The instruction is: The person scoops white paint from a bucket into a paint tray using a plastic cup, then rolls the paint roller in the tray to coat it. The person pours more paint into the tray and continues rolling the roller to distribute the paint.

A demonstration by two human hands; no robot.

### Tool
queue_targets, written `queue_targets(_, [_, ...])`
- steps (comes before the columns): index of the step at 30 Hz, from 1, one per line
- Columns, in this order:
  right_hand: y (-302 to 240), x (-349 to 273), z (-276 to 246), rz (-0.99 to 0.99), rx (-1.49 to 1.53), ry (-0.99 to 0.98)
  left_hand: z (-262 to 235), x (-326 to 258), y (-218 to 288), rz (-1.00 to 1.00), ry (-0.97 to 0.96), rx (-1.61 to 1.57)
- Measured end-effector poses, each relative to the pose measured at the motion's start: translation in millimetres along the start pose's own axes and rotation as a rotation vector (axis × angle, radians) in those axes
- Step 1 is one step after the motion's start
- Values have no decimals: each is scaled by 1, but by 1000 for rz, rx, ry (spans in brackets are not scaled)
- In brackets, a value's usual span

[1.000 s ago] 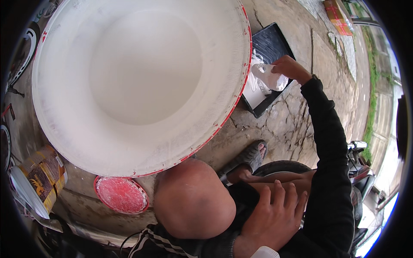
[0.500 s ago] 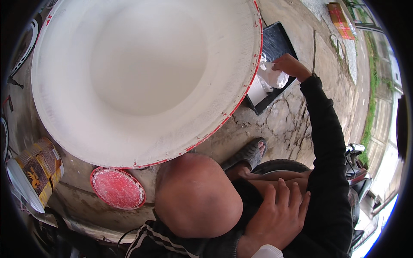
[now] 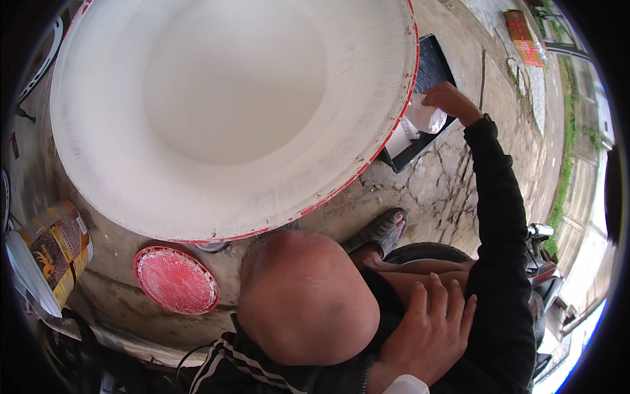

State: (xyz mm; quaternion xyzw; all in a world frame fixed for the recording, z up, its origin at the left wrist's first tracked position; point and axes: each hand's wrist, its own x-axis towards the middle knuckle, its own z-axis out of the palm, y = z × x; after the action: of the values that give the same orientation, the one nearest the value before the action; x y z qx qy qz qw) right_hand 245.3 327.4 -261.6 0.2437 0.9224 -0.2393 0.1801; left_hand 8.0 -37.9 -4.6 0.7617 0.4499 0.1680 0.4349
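while, in the head view, a shiny, whitish, plastic-looking bag is pinched by the bare right hand, it is held over a black rectangular tray; whether they touch cannot be told. the bare left hand is held loose, fingers slightly spread, near a black sleeve. the tray is partly hidden by a large, round, white tub with a chipped red rim; near it, a white-smeared red disc is seen.

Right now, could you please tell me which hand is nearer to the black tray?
Right: the right hand reaches over the black tray, holding whitish plastic; the left hand lies well back, away from it.
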Motion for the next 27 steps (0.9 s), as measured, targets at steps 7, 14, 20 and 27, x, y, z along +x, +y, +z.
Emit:
queue_targets(7, [9, -1, 13, -274, -588, 48, -6, -5, -2, 1, 43, -7])
queue_targets(14, [0, 6, 14, -96, -398, -100, -11, -8, -4, -19, 112, 1])
queue_targets(20, [5, 6, 0, -170, -498, 98, -5, -4, 1, 2, 151, -28])
queue_targets(27, [7, 1, 11, -190, -465, 87, -12, -2, 6, -27, 47, -15])
